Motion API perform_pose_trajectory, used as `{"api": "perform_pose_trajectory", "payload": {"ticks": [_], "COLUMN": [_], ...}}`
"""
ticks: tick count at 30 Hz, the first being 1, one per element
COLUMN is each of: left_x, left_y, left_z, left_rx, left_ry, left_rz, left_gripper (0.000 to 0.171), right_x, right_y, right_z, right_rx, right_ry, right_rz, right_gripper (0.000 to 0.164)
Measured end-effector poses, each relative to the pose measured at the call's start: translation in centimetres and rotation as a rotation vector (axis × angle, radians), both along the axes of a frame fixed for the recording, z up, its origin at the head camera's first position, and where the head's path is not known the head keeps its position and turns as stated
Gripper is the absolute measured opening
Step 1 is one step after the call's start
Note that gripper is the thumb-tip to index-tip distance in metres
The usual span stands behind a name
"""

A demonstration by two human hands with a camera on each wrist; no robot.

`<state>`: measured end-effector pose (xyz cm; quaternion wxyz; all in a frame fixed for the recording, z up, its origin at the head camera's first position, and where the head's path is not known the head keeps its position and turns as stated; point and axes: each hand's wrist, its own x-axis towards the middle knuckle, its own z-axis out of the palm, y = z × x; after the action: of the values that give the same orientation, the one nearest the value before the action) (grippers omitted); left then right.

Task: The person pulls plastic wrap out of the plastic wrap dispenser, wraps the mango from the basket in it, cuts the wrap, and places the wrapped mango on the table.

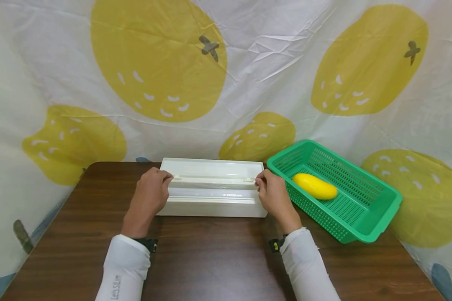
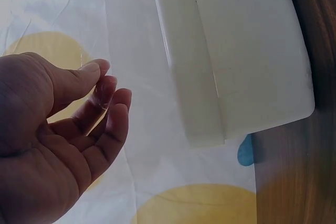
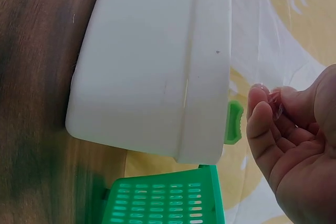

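A white cling film dispenser [image 1: 211, 210] sits on the table with its lid [image 1: 212, 166] raised at the back. My left hand [image 1: 150, 192] is at its left end, thumb and fingertips pinching clear film [image 2: 103, 98]. At the right end, my right hand [image 1: 275, 194] pinches a gathered bit of the same clear film [image 3: 276, 106]. Both hands are held above the dispenser's opening, level with each other. The film between them is transparent and shows only faintly in the head view.
A green plastic basket [image 1: 346, 228] stands close to the dispenser's right end, with a smooth yellow oblong fruit or vegetable [image 1: 314, 186] lying inside. The brown wooden table [image 1: 211, 259] ends at a lemon-print cloth [image 1: 256, 83] behind and at the sides.
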<state>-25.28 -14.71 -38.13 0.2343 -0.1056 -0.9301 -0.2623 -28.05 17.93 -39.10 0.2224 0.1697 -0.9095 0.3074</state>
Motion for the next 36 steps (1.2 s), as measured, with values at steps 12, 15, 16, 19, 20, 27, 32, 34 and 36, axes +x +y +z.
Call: {"api": "perform_pose_trajectory", "payload": {"ticks": [12, 15, 16, 19, 20, 27, 32, 34, 36], "left_x": [-0.1, 0.1, 0.1, 0.2, 0.3, 0.6, 0.6, 0.6, 0.7], "left_y": [-0.1, -0.1, -0.1, -0.1, 0.0, 0.1, 0.2, 0.1, 0.1], "left_z": [0.4, 0.6, 0.6, 0.8, 0.9, 1.2, 1.2, 1.3, 1.4], "left_rx": [0.003, 0.006, 0.009, 0.021, 0.022, 0.035, 0.048, 0.051, 0.049], "left_ry": [0.078, 0.104, 0.11, 0.122, 0.124, 0.125, 0.156, 0.161, 0.163], "left_rz": [-0.003, -0.009, -0.009, -0.01, -0.01, -0.003, 0.004, 0.007, 0.009], "left_gripper": [0.016, 0.015, 0.015, 0.015, 0.015, 0.015, 0.014, 0.014, 0.014], "right_x": [0.0, 0.1, 0.1, 0.2, 0.2, 0.5, 0.6, 0.6, 0.7], "right_y": [0.4, 0.5, 0.5, 0.5, 0.5, 0.6, 0.7, 0.7, 0.7], "right_z": [0.3, 0.4, 0.4, 0.6, 0.6, 1.1, 1.2, 1.3, 1.4], "right_rx": [-0.038, -0.045, -0.048, -0.055, -0.058, -0.075, -0.083, -0.086, -0.087], "right_ry": [0.022, 0.027, 0.028, 0.027, 0.027, 0.048, 0.087, 0.1, 0.116], "right_rz": [0.027, 0.026, 0.024, 0.016, 0.016, 0.031, 0.041, 0.042, 0.042], "right_gripper": [0.008, 0.007, 0.007, 0.006, 0.006, 0.007, 0.007, 0.007, 0.008]}}
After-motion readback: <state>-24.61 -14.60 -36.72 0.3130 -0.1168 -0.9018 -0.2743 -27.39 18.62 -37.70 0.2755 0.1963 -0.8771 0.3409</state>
